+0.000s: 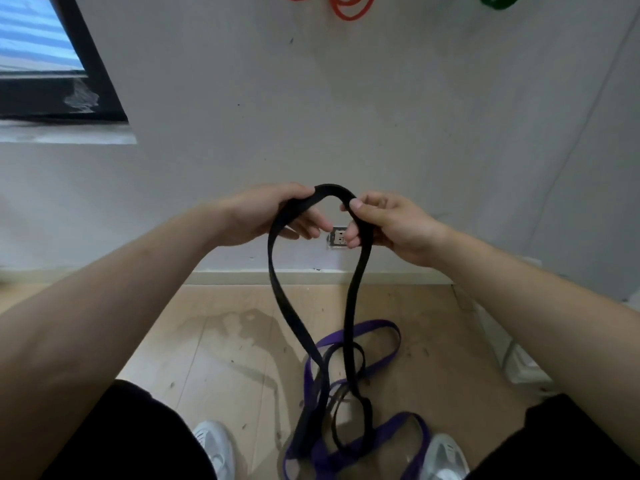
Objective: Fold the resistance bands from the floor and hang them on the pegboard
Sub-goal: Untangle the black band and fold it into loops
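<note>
The wall (311,98) fills the upper view, and the wood floor (225,341) lies below it. At the top edge hang orange bands (349,10) and a green band (498,1); whatever holds them is out of frame.

The purple band (381,327) lies loose on the floor between the shoes. The black band (277,299) is held up in front of the wall. Its top bend arches between the hands, its two strands drop down, and its low end lies coiled across the purple band.

The left hand (263,216) grips one side of the bend with curled fingers. The right hand (391,223) pinches the other side between thumb and fingers.

The step in hand looks like the first fold of the black band. To do it well:

- **Lift first:** raise the band until its coil comes off the purple band, or the two may drag together.
- **Untwist:** let the strands hang free and turn out any twist.
- **Fold:** keep one hand at the bend, run the other down to the low end and bring it up flat.
- **Repeat:** halve it again until the bundle is short and even.
</note>
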Demonstrator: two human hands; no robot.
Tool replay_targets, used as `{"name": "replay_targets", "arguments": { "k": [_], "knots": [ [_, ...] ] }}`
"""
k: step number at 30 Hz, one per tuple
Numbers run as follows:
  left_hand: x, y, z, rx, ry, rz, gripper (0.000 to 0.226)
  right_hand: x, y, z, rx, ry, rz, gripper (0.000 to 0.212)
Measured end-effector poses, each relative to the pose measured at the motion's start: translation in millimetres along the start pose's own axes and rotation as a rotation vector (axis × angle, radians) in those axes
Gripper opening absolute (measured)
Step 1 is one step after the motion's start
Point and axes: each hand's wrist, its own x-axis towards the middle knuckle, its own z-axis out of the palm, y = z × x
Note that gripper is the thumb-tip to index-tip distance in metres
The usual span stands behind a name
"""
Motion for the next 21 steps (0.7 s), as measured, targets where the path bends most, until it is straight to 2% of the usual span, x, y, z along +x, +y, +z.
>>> {"name": "replay_targets", "arguments": {
  "k": [2,6,9,12,15,21],
  "knots": [
    [-2,-9,-3,0.039,-0.056,-0.028,0.052,-2,-1,-7,-0.023,-0.004,0.032,0.028],
    [-2,-16,-3,0.073,-0.022,-0.014,0.035,-6,0,-13,-0.078,0.025,0.040,0.034],
    [-1,-14,1,0.094,-0.024,0.019,0.033,-7,-1,-14,-0.102,0.015,0.014,0.032],
    [2,-11,6,0.084,0.095,0.102,0.025,-10,-1,-15,-0.184,-0.003,-0.029,0.021],
    [4,-3,11,0.045,0.169,0.198,0.014,-9,5,-12,-0.284,0.004,-0.032,0.036],
    [7,8,25,-0.053,0.217,0.324,0.007,-5,15,9,-0.237,-0.043,-0.047,0.041]
  ]
}}
